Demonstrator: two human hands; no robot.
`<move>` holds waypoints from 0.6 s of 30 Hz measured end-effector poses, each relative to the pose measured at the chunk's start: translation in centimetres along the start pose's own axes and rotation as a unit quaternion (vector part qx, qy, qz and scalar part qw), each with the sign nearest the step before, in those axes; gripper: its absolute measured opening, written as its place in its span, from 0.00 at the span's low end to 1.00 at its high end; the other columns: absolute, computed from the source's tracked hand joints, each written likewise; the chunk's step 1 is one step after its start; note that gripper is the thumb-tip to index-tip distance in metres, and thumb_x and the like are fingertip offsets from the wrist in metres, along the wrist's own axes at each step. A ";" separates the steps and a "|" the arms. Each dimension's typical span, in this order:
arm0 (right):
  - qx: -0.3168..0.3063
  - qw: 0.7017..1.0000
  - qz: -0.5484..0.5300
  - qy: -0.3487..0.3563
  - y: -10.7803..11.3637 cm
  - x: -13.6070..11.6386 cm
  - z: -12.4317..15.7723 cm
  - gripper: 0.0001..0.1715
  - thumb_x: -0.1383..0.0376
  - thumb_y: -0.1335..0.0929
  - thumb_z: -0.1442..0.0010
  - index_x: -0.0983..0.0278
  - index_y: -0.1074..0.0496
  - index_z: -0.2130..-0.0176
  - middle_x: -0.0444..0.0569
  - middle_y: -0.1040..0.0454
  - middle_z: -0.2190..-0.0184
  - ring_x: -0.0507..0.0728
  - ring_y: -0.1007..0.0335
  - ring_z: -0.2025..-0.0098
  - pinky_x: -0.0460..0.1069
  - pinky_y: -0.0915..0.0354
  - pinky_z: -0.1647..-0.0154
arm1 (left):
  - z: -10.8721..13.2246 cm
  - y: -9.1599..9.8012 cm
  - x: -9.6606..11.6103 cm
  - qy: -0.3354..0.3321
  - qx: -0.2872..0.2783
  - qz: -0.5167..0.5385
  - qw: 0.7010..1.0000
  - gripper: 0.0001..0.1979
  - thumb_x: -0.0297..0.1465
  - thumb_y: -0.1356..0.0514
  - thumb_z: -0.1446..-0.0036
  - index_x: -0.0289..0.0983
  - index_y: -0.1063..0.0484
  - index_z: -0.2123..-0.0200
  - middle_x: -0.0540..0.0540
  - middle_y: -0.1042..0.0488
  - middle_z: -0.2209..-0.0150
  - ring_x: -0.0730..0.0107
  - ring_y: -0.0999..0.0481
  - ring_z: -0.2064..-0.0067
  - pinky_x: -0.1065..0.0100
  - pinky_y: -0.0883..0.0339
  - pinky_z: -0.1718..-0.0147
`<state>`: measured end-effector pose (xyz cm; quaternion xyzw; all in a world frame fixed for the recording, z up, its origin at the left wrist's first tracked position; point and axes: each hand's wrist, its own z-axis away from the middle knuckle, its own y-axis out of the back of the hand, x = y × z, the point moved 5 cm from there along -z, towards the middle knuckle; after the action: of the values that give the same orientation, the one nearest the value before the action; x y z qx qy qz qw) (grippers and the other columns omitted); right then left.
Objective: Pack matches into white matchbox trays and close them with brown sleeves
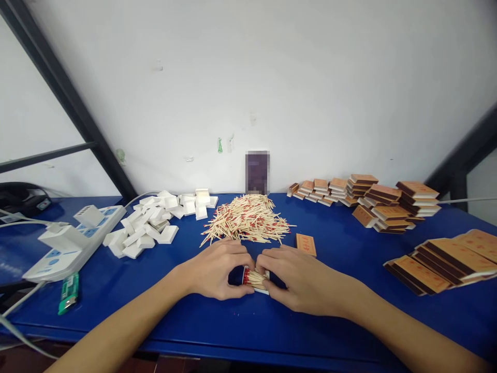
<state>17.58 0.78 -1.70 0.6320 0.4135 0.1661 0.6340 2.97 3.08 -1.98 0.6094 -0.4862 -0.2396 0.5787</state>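
Between my hands, near the front of the blue table, is a white matchbox tray (pixel 261 291) filled with red-tipped matches (pixel 255 278). My left hand (pixel 221 269) grips the tray's left end, its thumb low and its fingers at the far side. At the other end my right hand (pixel 297 277) closes round the tray, fingertips over the matches. Part of the tray is hidden by the fingers. Just beyond both hands lies a big heap of loose matches (pixel 248 217). An orange matchbox sleeve (pixel 306 244) lies flat behind my right hand.
White trays (pixel 145 223) are piled at the left. Orange matchbox sleeves (pixel 384 204) stand in stacks at the right, with flattened ones (pixel 446 261) nearer. A power strip (pixel 77 243) with plugs and a green packet (pixel 69 294) lie far left. A blurred dark panel (pixel 258 172) leans against the wall.
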 end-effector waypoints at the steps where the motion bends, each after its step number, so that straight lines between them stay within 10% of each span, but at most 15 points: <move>1: 0.001 1.000 0.001 -0.001 0.0 0.1 0.0 0.05 0.69 0.37 0.38 0.63 0.34 0.67 0.45 0.28 0.68 0.53 0.35 0.67 0.49 0.41 0.64 | 0.0 -0.1 0.0 -0.001 -0.002 0.000 1.000 0.13 0.40 0.36 0.45 0.37 0.30 0.63 0.49 0.28 0.67 0.67 0.29 0.64 0.66 0.39 0.60; 18: -0.004 1.000 -0.026 0.006 0.1 0.8 -0.1 0.04 0.69 0.36 0.38 0.63 0.33 0.67 0.45 0.30 0.65 0.54 0.35 0.64 0.49 0.39 0.61 | 0.1 -0.6 0.1 -0.003 -0.010 -0.013 1.000 0.14 0.43 0.38 0.40 0.38 0.29 0.65 0.50 0.28 0.65 0.69 0.29 0.63 0.67 0.40 0.59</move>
<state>18.06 1.43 -1.88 0.6173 0.4332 0.1548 0.6382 3.14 2.91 -2.54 0.6093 -0.4775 -0.2541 0.5798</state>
